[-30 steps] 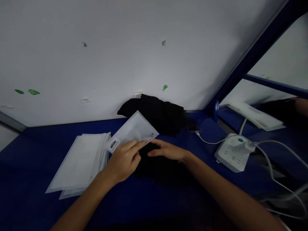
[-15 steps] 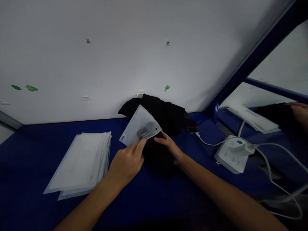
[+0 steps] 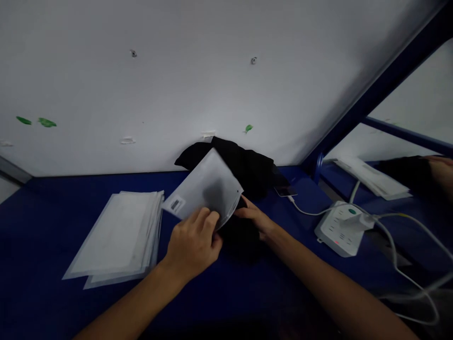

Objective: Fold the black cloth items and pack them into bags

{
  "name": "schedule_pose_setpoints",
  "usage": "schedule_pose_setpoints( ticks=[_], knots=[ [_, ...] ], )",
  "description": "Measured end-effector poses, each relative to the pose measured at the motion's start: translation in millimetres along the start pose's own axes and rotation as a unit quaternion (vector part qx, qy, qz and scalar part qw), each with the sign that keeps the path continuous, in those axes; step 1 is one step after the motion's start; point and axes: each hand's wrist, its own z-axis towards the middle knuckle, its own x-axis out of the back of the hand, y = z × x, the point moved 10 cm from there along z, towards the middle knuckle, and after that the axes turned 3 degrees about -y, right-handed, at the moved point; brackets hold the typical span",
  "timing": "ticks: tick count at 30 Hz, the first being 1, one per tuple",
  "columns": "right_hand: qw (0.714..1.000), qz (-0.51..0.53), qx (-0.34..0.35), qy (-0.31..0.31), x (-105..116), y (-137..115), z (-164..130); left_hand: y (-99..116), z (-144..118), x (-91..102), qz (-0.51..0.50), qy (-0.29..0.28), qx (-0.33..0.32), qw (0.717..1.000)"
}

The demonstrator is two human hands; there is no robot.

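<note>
A frosted plastic bag (image 3: 201,184) with a small printed label at its left corner is tilted in front of me. A dark shape shows through it. My left hand (image 3: 194,241) is closed on the bag's near edge, thumb below and fingers curled over. My right hand (image 3: 256,219) is closed on black fabric (image 3: 237,236) at the bag's open right end; some of its fingers are hidden by the fabric. Behind the bag, more black fabric (image 3: 244,165) lies heaped against the wall.
A stack of flat frosted bags (image 3: 116,231) lies on the blue tabletop (image 3: 31,226) to the left. On the right are a phone (image 3: 285,189) with a charging cable and a white power strip (image 3: 343,229) with looping cords. A mirror (image 3: 406,137) stands beyond them.
The bag has shifted slightly left and covers more of the black fabric. My left hand has moved a little right and down, its thumb now showing below the edge.
</note>
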Motion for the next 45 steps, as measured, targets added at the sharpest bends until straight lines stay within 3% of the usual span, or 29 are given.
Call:
schedule_pose_setpoints(
  ticks=[3,7,12,17,21,24,28,31,35,39,43,45],
  knots=[
    [0.999,0.005,0.016,0.042,8.4,-3.0,-2.0,-19.5,4.0,8.9,0.050,0.011,0.049,0.997],
    [0.999,0.008,-0.001,0.048,8.6,1.6,-4.4,-27.5,7.6,12.5,0.093,-0.002,0.050,0.994],
    [0.997,0.002,0.036,0.069,10.4,-5.1,-7.5,-8.6,6.4,5.7,0.106,-0.017,0.016,0.994],
    [0.988,-0.020,0.066,0.136,10.3,-8.9,-5.3,21.4,1.3,-11.1,0.065,-0.054,-0.056,0.995],
    [0.986,-0.028,0.059,0.155,6.7,-5.0,0.7,18.5,-3.4,-22.2,0.033,-0.071,-0.036,0.996],
    [0.993,-0.020,0.015,0.117,5.4,2.2,3.8,7.0,-4.0,-29.4,0.019,-0.099,0.014,0.995],
    [0.998,-0.013,-0.064,-0.017,-8.6,9.0,-0.3,-10.2,-2.9,-32.8,0.029,-0.149,0.084,0.985],
    [0.995,-0.050,-0.064,-0.057,-13.4,4.2,-3.1,-15.0,-1.6,-30.0,0.035,-0.161,0.090,0.982],
    [0.997,-0.080,0.006,0.021,-2.5,-3.1,4.8,-5.9,-0.4,-22.2,0.045,-0.113,0.046,0.992],
    [0.982,-0.107,0.083,0.133,10.5,-2.5,8.6,19.3,-4.1,-21.1,0.079,-0.056,-0.026,0.995],
    [0.970,-0.091,0.097,0.203,16.4,4.4,4.0,39.9,-8.9,-31.5,0.106,-0.055,-0.076,0.990],
    [0.977,-0.068,0.072,0.191,13.4,6.7,3.0,39.0,-7.9,-30.3,0.106,-0.046,-0.070,0.991]
  ],
)
